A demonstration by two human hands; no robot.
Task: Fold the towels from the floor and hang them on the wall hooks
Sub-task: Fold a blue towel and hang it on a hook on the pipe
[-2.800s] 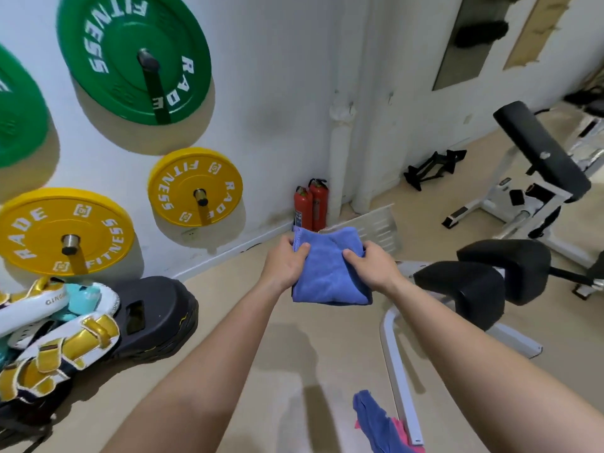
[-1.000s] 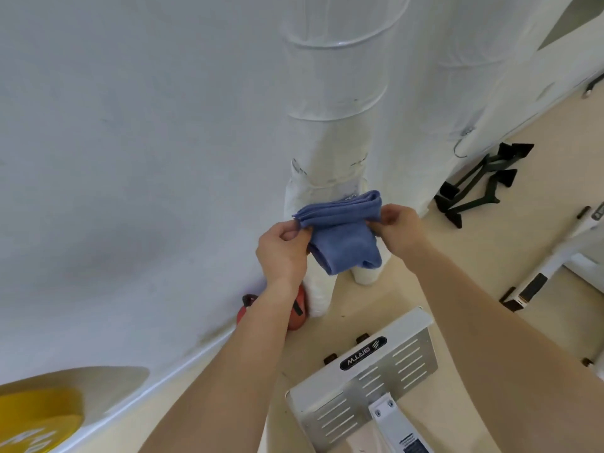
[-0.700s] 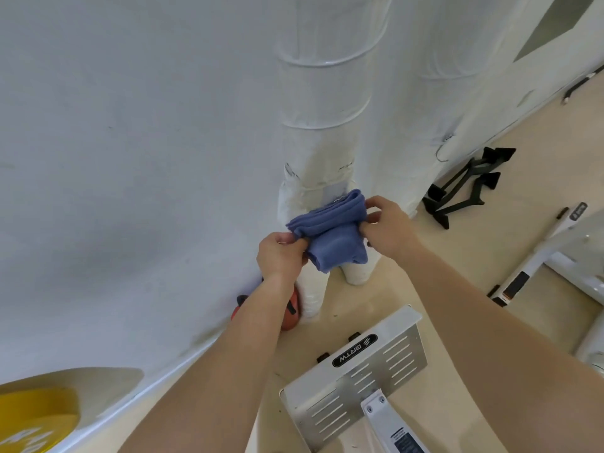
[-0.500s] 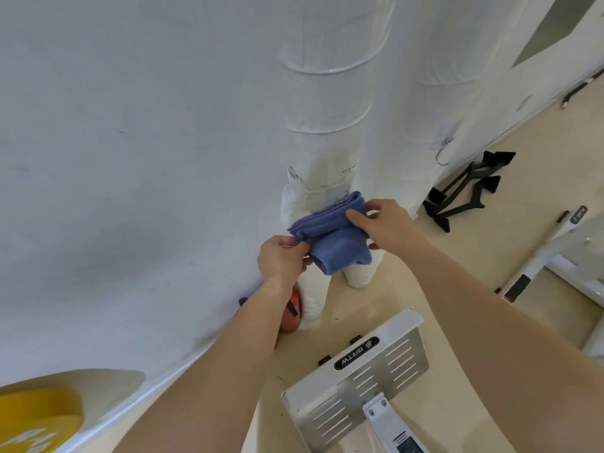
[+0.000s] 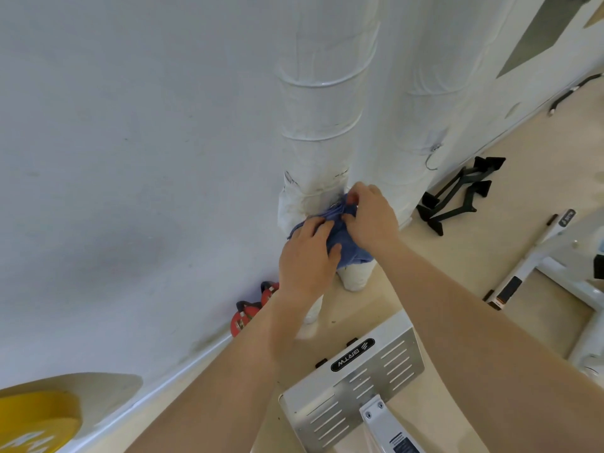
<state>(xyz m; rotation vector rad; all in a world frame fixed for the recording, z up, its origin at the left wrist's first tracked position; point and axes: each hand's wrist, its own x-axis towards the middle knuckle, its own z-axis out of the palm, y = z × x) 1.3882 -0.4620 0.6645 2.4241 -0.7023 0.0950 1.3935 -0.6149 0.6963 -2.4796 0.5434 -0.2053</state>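
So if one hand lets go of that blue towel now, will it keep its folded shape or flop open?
Probably flops. The blue towel looks soft and limp: it bunches and creases between the left hand and right hand. It seems light, since fingertips alone carry it. The cloth looks fuzzy, so it is unlikely to slip, but loose layers could sag without support.

Soft, even daylight-like light is filling the scene, leaving the white wall (image 5: 130, 142) bright with a faint bluish cast. Shadows are staying weak: a pale one is lying under the yellow plate (image 5: 36, 420). The wide lens is bending the wrapped pipes (image 5: 320, 109) and skirting line. Slight softness is showing around the fingers (image 5: 356, 191).
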